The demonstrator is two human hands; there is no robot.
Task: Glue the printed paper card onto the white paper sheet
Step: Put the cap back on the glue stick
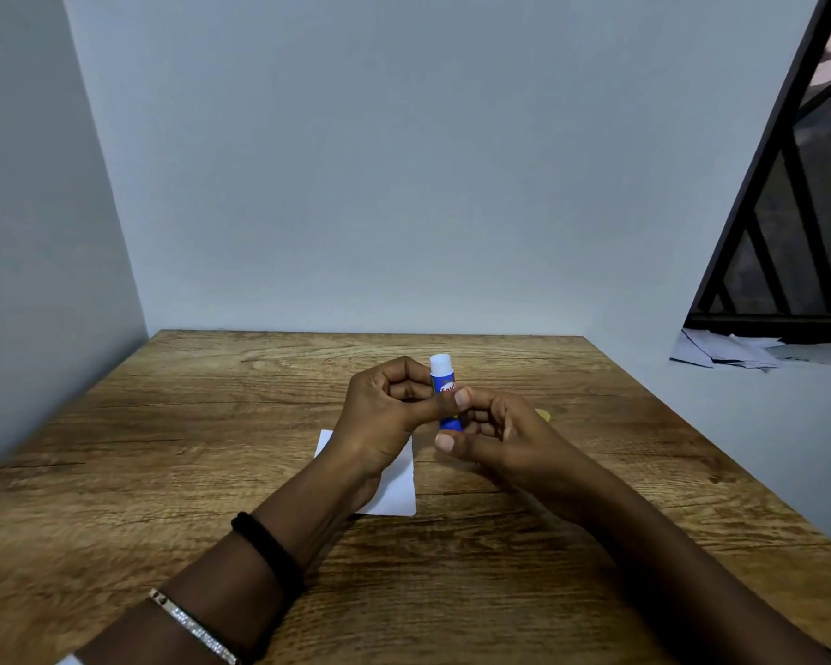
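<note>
A blue glue stick [444, 383] with its white tip uncovered stands upright between both hands above the wooden table [164, 448]. My left hand [385, 410] grips its body with thumb and curled fingers. My right hand [495, 431] pinches the stick's lower end. A white paper sheet [397, 487] lies flat on the table beneath my left wrist, partly hidden. A small yellow thing [543, 414], perhaps the cap, peeks out behind my right hand. No printed card shows.
Grey walls close the table on the left and at the back. To the right, a dark window grille [797, 223] rises above a ledge with loose papers [730, 352]. The table's right edge runs diagonally.
</note>
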